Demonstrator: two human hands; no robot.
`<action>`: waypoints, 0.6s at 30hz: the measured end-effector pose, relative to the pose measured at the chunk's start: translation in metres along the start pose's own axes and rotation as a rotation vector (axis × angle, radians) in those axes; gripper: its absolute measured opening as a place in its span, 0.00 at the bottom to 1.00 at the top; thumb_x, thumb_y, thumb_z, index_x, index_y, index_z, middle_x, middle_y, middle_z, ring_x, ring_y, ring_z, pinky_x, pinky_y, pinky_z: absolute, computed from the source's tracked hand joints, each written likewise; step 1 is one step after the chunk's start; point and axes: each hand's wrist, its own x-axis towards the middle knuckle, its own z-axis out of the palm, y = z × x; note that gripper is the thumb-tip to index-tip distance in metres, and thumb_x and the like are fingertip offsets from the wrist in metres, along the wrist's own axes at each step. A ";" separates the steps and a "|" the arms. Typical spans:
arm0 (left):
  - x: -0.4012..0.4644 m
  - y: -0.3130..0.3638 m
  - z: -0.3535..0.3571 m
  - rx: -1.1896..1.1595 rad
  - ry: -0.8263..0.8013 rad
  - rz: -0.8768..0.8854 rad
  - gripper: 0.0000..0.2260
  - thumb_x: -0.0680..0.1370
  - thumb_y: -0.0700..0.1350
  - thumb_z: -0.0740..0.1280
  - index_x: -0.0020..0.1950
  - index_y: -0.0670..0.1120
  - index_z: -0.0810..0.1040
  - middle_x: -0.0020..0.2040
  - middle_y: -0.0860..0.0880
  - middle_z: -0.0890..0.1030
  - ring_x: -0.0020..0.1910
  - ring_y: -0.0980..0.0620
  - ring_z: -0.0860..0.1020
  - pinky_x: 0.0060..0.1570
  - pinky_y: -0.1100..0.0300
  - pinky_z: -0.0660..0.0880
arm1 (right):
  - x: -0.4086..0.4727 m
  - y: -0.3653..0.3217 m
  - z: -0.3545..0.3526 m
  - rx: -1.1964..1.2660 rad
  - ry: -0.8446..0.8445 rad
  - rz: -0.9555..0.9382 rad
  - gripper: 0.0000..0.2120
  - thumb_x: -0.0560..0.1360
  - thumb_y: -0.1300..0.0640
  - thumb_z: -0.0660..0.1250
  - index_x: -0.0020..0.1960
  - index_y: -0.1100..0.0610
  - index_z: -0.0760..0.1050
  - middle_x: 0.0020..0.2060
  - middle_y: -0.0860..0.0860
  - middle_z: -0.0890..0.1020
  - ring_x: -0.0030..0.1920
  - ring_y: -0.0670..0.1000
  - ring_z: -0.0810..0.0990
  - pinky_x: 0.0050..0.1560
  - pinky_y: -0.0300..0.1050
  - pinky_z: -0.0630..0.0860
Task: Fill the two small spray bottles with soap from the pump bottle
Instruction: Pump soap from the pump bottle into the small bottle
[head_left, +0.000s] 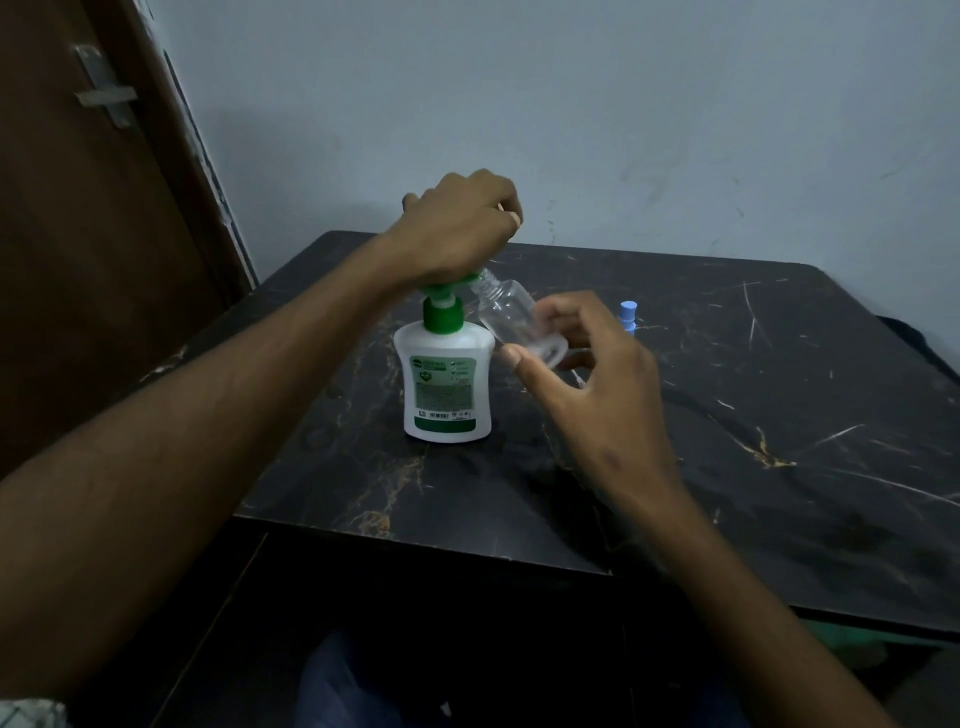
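A white pump bottle with a green pump head and a green label stands upright on the black marble table. My left hand rests on top of the pump head with its fingers curled, holding nothing I can see. My right hand pinches the base of a clear small spray bottle, which is uncapped and tilted, its open neck at the pump's nozzle. A second small bottle with a blue cap stands behind my right hand, mostly hidden.
A grey wall runs behind the table and a brown door with a metal latch stands at the left. The table's front edge is near my lap.
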 end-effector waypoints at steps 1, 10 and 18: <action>0.000 0.000 -0.001 -0.012 0.020 0.013 0.13 0.80 0.50 0.61 0.60 0.53 0.82 0.63 0.52 0.81 0.62 0.46 0.77 0.69 0.39 0.67 | -0.002 0.000 0.000 -0.006 0.011 -0.015 0.15 0.78 0.48 0.76 0.61 0.51 0.79 0.53 0.42 0.83 0.51 0.40 0.82 0.51 0.34 0.79; -0.003 -0.001 -0.001 -0.092 0.074 0.095 0.18 0.80 0.55 0.56 0.57 0.53 0.83 0.53 0.57 0.85 0.59 0.50 0.79 0.66 0.42 0.68 | -0.006 0.005 0.001 -0.016 0.053 -0.059 0.22 0.79 0.50 0.75 0.72 0.53 0.78 0.61 0.47 0.83 0.56 0.42 0.82 0.57 0.37 0.80; -0.004 -0.003 0.002 -0.101 0.024 0.110 0.20 0.79 0.56 0.54 0.58 0.51 0.82 0.53 0.56 0.85 0.58 0.50 0.79 0.68 0.39 0.68 | -0.014 0.005 -0.001 0.068 0.024 0.002 0.21 0.77 0.59 0.77 0.67 0.52 0.77 0.55 0.43 0.84 0.51 0.40 0.84 0.51 0.29 0.77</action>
